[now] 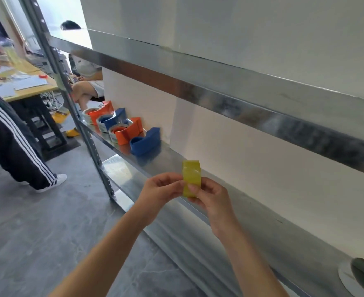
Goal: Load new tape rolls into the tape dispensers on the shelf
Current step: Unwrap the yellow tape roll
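A yellowish tape roll (190, 170) is held edge-on in front of the metal shelf (251, 211). My right hand (211, 198) grips it from the right and below. My left hand (161, 189) pinches its left edge with fingertips. Further left on the shelf stand several tape dispensers in a row: an orange one (100, 113), a blue one (115, 121), another orange one (129, 132), all with rolls in them, and nearest me a blue dispenser (145, 142) with no roll seen in it.
An upper shelf beam (241, 97) runs overhead. The shelf's upright post (86, 136) stands at the left. A person in striped trousers (16, 146) stands by a wooden table (24, 82); another person sits behind the post. A plate (348, 275) lies at the shelf's right end.
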A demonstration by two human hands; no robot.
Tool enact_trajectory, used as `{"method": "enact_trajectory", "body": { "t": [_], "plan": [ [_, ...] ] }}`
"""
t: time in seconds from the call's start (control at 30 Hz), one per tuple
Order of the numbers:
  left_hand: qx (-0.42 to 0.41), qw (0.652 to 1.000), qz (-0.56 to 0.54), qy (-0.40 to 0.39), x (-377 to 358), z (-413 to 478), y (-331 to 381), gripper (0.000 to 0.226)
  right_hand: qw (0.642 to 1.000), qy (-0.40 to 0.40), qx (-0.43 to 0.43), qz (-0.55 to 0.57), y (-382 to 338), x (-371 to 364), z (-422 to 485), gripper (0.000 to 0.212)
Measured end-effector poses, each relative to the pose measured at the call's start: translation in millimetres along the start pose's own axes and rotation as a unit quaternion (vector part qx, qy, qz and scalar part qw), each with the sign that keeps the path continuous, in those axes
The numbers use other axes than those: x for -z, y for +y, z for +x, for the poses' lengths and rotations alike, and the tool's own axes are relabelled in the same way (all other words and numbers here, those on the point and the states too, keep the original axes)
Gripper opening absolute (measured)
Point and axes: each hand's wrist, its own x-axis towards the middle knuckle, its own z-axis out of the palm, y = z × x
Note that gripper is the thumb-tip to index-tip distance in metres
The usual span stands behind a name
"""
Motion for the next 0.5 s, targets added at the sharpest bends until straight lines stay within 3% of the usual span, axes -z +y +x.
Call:
{"method": "enact_trajectory", "body": {
  "t": [0.23,0.5],
  "plan": [
    [0.007,1.0,-0.002,0.03,84,7,25,0.018,0.999,-0.033,-0.01,-0.008,13,-82,32,0.014],
    [-0.013,0.997,-0.006,0.074,168,-3,56,0.009,0.997,-0.081,-0.019,-0.008,20,-171,53,0.015]
  ]
}}
